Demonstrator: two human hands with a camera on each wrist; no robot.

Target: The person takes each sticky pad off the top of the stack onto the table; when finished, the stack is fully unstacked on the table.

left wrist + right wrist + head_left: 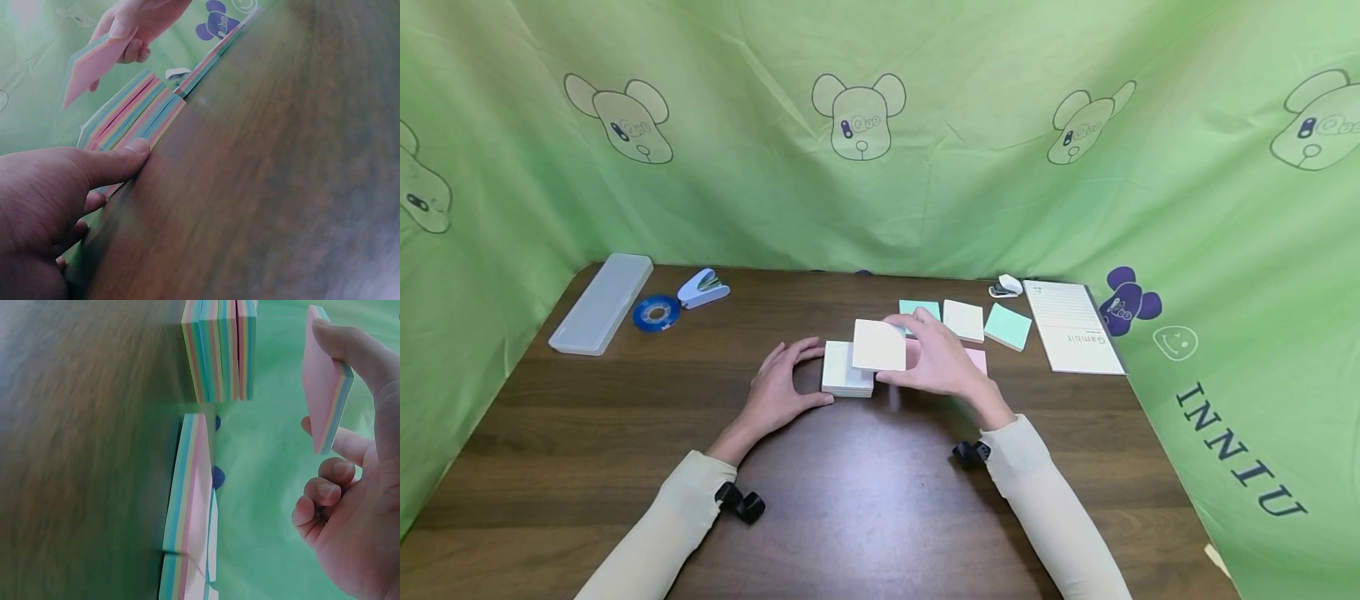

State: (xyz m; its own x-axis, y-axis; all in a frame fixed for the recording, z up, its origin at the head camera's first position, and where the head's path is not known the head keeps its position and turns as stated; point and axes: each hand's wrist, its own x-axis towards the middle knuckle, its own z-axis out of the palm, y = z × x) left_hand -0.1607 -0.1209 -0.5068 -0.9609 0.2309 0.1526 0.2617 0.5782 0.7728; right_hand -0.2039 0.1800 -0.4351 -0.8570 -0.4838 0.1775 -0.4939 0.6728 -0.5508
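A stack of several square sticky note pads [837, 367], striped with pastel layers at the sides, stands on the table. My left hand [777, 390] holds the stack at its left side, thumb at the near corner and fingers at the far side. Between thumb and fingers, my right hand [938, 358] pinches one more sticky note pad [880, 346]. This pad is up in the air, overlapping the stack's right part in the head view. Its pink underside [320, 387] shows in the right wrist view, where there is a gap between pad and stack.
Beyond my right hand lie pink pads [977, 359], partly hidden, a white pad [963, 320] and mint pads [1008, 327]. Further right are a small white stapler [1006, 287] and a notebook [1075, 327]. At left are a pencil case [602, 304], blue tape [657, 313] and a blue stapler [702, 289].
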